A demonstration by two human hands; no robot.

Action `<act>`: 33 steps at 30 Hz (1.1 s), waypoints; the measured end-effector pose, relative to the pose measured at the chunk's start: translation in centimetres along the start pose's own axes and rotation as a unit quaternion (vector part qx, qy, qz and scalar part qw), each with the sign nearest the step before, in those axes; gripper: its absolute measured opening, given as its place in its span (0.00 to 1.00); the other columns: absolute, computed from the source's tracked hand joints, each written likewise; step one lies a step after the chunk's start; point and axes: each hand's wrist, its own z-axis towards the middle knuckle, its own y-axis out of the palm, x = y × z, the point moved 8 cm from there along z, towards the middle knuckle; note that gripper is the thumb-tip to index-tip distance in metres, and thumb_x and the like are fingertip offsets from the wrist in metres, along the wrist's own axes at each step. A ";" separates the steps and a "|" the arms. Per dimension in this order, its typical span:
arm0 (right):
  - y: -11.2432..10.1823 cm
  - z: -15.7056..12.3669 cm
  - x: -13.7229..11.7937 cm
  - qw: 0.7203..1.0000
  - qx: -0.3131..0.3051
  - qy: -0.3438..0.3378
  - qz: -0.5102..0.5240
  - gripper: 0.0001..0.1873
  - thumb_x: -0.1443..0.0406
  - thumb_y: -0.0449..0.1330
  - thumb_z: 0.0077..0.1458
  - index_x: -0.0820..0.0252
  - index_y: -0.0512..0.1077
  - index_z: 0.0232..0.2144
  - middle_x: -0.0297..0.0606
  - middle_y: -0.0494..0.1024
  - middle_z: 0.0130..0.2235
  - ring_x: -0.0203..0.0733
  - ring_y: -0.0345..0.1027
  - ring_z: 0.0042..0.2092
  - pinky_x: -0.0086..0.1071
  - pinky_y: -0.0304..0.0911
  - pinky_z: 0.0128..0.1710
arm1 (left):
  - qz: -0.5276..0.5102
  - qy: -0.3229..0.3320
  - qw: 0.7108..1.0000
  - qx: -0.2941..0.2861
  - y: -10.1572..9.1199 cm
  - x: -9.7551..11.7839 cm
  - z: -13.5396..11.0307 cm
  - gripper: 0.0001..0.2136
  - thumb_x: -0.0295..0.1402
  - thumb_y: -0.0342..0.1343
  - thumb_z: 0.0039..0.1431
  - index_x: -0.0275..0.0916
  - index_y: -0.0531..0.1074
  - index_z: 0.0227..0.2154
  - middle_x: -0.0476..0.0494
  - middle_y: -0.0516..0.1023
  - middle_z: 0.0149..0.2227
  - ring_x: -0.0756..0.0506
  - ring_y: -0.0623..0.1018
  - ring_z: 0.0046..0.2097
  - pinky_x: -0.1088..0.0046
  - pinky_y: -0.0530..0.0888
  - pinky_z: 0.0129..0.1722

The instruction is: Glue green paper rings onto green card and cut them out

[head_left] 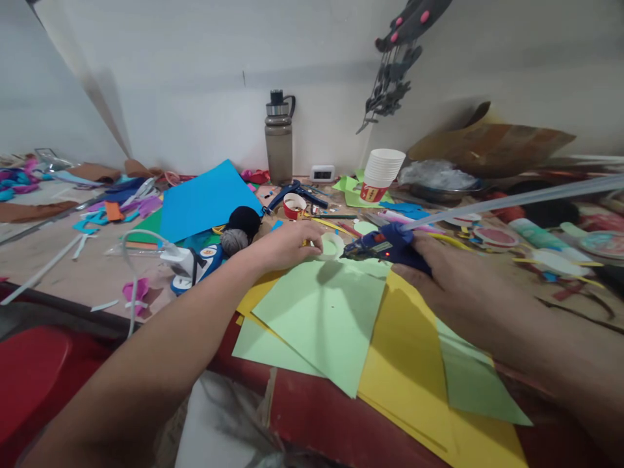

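My right hand (424,273) is wrapped around a blue hot glue gun (397,246), its small red light on and a long clear glue stick running out of its back to the right. The nozzle points left, close beside a short, pale ring cut from a paper cup (332,247), with light green showing inside. At the ring's left edge, my left hand (297,246) has its fingers curled and pinched on it; the fingertips are partly hidden. Under both hands lie light green paper sheets (322,312) and yellow paper sheets (404,351).
Behind stand a water bottle (279,146), a small digital clock (322,173) and stacked paper cups (383,172). A blue sheet (209,201), yarn balls (238,229) and a white plug (178,260) lie left. Craft scraps and a cardboard piece (492,146) crowd the right.
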 end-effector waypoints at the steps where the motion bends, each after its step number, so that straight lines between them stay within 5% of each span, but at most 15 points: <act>1: -0.2 0.0 0.4 1.000 -0.008 0.017 0.002 0.13 0.57 0.47 0.60 0.58 0.64 0.41 0.46 0.76 0.35 0.52 0.71 0.36 0.34 0.56 0.28 | 0.002 0.002 1.000 -0.003 0.1 0.0 -0.1 0.07 0.32 0.53 0.59 0.38 0.75 0.32 0.42 0.72 0.55 0.44 0.72 0.55 0.64 0.66 0.54; 7: -1.2 0.3 2.6 0.998 0.029 0.025 0.047 0.14 0.51 0.48 0.57 0.54 0.62 0.35 0.39 0.74 0.31 0.46 0.66 0.29 0.32 0.53 0.26 | 0.024 0.002 0.999 0.037 -0.7 0.5 -0.3 0.11 0.39 0.57 0.56 0.39 0.74 0.39 0.38 0.68 0.58 0.41 0.67 0.60 0.59 0.61 0.59; 11: -1.7 0.3 3.1 0.997 0.046 0.030 0.056 0.14 0.52 0.47 0.58 0.54 0.60 0.30 0.38 0.71 0.28 0.43 0.63 0.26 0.32 0.49 0.24 | 0.042 -0.053 0.996 0.055 -0.6 0.0 -0.3 0.29 0.45 0.57 0.54 0.38 0.63 0.57 0.35 0.62 0.62 0.38 0.59 0.65 0.56 0.55 0.63; 15: -2.0 0.4 2.6 0.992 0.052 0.029 0.113 0.11 0.55 0.48 0.58 0.55 0.62 0.33 0.41 0.74 0.31 0.45 0.65 0.30 0.32 0.52 0.26 | 0.039 -0.055 0.997 0.037 0.5 -0.1 -0.2 0.44 0.50 0.61 0.48 0.41 0.50 0.65 0.36 0.53 0.67 0.35 0.52 0.67 0.53 0.52 0.64; 22: -2.8 0.2 1.8 0.991 0.037 0.042 0.125 0.10 0.58 0.48 0.59 0.56 0.64 0.37 0.44 0.77 0.34 0.49 0.70 0.34 0.32 0.53 0.28 | 0.063 -0.044 0.997 -0.023 1.4 0.4 -0.4 0.37 0.52 0.56 0.53 0.45 0.54 0.63 0.38 0.58 0.65 0.36 0.57 0.66 0.53 0.52 0.63; 28: -1.9 0.4 2.3 0.990 0.008 0.049 0.134 0.11 0.58 0.46 0.61 0.58 0.63 0.36 0.45 0.76 0.35 0.47 0.69 0.33 0.31 0.53 0.26 | 0.043 -0.055 0.997 0.022 0.7 0.4 -0.4 0.35 0.50 0.55 0.55 0.44 0.55 0.63 0.38 0.58 0.65 0.38 0.56 0.66 0.55 0.53 0.63; 33: -0.6 1.1 2.1 0.988 0.045 -0.005 0.147 0.10 0.59 0.49 0.60 0.58 0.65 0.37 0.43 0.77 0.34 0.46 0.70 0.32 0.31 0.54 0.26 | 0.054 -0.064 0.996 0.042 0.9 0.2 -0.4 0.36 0.49 0.59 0.51 0.45 0.57 0.62 0.39 0.61 0.63 0.37 0.57 0.65 0.52 0.50 0.64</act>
